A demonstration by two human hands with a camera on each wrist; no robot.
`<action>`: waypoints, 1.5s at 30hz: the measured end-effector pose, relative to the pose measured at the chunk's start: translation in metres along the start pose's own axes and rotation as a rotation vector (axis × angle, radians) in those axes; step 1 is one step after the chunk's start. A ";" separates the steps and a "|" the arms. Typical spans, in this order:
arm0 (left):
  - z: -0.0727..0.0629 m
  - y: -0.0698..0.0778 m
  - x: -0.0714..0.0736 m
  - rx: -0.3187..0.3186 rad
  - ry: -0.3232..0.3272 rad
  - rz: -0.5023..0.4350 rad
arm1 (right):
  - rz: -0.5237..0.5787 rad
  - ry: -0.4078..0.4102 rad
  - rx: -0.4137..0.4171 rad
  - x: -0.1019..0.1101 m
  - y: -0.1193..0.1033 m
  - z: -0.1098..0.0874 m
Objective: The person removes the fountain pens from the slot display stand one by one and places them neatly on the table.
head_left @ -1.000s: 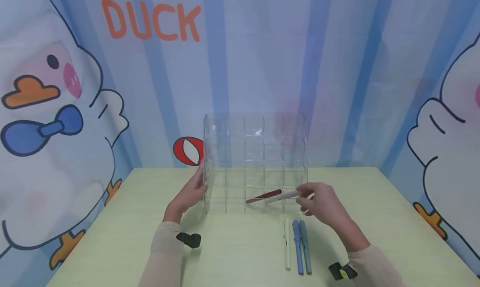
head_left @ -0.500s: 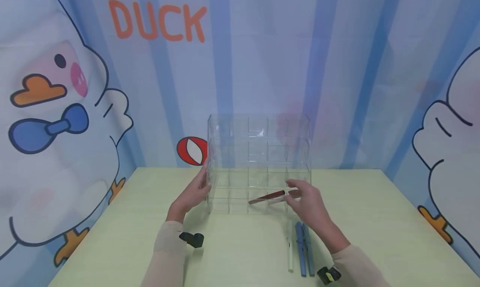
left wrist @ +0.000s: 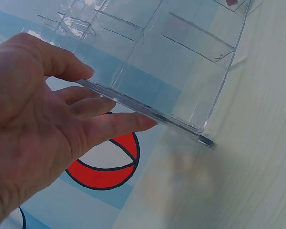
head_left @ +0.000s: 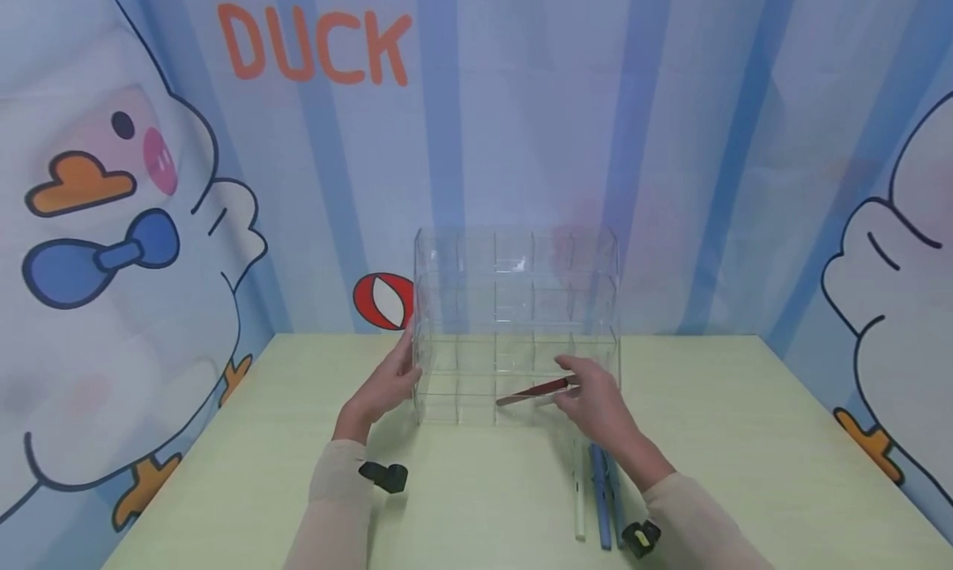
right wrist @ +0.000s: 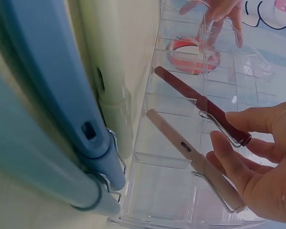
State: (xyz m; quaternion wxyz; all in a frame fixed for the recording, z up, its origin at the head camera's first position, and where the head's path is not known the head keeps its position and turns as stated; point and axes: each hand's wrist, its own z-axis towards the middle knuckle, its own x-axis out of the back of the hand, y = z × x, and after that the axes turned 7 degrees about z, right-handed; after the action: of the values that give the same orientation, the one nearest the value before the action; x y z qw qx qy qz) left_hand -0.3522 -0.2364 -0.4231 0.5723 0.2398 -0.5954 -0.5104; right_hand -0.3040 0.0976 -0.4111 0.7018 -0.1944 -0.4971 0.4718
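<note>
A clear acrylic organizer (head_left: 514, 301) with rows of small compartments stands on the table. My left hand (head_left: 383, 392) grips its left side panel, thumb at one face and fingers along the other, as the left wrist view shows. A dark red pen (right wrist: 178, 85) leans in the bottom row, its clip end sticking out. The thumb and index finger of my right hand (head_left: 599, 404) close around that end. Beside it, in the neighbouring compartment, slants a pale pink pen (right wrist: 169, 133); another right-hand finger overlaps its clip end in the right wrist view.
In front of the organizer lie a light green pen (head_left: 580, 504), a blue pen (head_left: 600, 504) and a grey-blue pen (head_left: 615, 504), side by side below my right forearm. A curtain (head_left: 521, 123) with printed ducks hangs behind the table (head_left: 476, 487).
My right hand has moved left with the pale pink pen, which now rests farther in; its fingers have shifted to the dark red pen's end. My left hand keeps its hold on the organizer.
</note>
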 end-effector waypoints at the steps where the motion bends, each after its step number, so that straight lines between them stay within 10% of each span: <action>1: 0.000 0.000 0.000 0.005 0.000 -0.001 | 0.000 -0.009 -0.005 -0.001 0.001 0.001; 45: 0.000 -0.001 0.000 -0.016 -0.010 -0.014 | 0.027 -0.113 -0.057 -0.019 0.012 0.015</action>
State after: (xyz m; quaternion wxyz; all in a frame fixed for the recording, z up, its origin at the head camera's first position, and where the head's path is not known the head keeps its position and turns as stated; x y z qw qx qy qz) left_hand -0.3528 -0.2370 -0.4242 0.5676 0.2370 -0.5924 -0.5204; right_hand -0.3243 0.0837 -0.4231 0.6603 -0.1941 -0.5464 0.4773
